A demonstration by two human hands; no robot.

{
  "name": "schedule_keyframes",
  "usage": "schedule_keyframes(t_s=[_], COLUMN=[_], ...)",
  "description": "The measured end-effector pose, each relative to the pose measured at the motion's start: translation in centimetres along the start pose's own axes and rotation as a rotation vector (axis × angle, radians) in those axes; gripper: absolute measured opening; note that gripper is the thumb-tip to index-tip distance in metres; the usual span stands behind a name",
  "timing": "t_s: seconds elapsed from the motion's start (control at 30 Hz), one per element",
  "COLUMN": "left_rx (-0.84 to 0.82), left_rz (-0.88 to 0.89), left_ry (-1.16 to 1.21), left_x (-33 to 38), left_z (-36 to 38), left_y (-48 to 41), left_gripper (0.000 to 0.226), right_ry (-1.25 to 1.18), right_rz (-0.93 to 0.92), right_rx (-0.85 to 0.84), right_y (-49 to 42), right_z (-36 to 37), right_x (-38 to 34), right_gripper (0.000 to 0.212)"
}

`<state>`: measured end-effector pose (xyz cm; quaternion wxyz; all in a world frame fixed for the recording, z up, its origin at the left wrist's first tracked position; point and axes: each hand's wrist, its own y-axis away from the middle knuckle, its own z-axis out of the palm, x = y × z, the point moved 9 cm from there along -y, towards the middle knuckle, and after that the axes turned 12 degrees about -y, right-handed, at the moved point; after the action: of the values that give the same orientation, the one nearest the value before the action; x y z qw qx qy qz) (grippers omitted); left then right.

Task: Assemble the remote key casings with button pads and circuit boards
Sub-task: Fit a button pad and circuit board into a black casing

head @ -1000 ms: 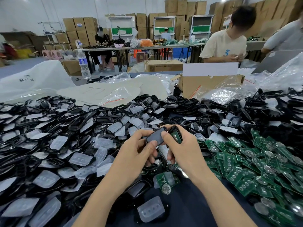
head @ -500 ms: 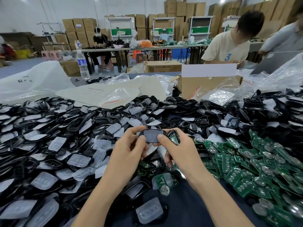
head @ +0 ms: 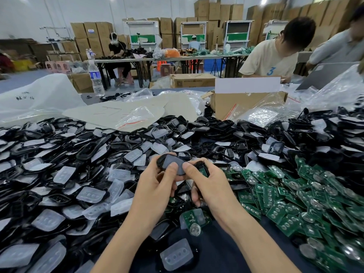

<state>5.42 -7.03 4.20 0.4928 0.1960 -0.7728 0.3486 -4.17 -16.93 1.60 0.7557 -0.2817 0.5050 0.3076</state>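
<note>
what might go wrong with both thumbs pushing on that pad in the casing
The left hand and right hand press thumbs on one end of the grey button pad, so it may seat crooked in the black casing. The right hand also grips a green circuit board, which might slip out.

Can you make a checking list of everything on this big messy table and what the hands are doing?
Surface: dark table, mostly buried under parts.
Job's things: held casing with grey pad; heaps of loose casings, clear button pads, and green circuit boards on the right.
Clutter: plastic bags, cardboard box, water bottle at the far side.
Hands: left hand and right hand both grip the held casing, thumbs on its pad.
Cables: nothing seen.
Surroundings: workers at other tables, stacked cartons behind.
</note>
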Motion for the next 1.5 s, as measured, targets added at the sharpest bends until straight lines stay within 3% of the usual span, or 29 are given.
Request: schedule_keyframes(t_s=[0.43,0.6,1.0,1.2,1.3,1.43,1.5], left_rx=[0.065,0.076,0.085,0.048,0.077,0.113,0.124], left_rz=[-0.068,-0.04,-0.05,-0.062,-0.072,-0.075,-0.071], left_ry=[0.151,0.12,0.088,0.03,-0.011,0.007,0.001], left_x=[-0.1,0.2,-0.1,-0.3,-0.5,-0.5,-0.5], left_z=[-0.1,-0.3,-0.5,0.3,0.0,-1.0,-1.4], left_y=[0.3,0.3,0.4,0.4,0.4,0.1,0.0], left_gripper=[0.029,0.023,0.035,0.012,0.012,0.011,0.012], right_ry=[-0.071,-0.076,-0.087,-0.045,-0.03,-0.199,-0.365], right_rz=[-0.043,-0.056,-0.044,-0.037,-0.017,0.116,0.216], right_rx=[0.076,0.067,0.067,0.048,-0.008,0.035,0.105], right_y=[0.0,0.2,0.3,0.4,0.3,-0.2,-0.4], right_z=[-0.3,0.0,0.1,0.3,0.9,0.4,-0.1], right_x=[-0.1,-0.4,-0.3,-0.2,0.0,0.7,1.5], right_gripper=[0.015,0.014,0.02,0.01,0.014,0.033,0.029])
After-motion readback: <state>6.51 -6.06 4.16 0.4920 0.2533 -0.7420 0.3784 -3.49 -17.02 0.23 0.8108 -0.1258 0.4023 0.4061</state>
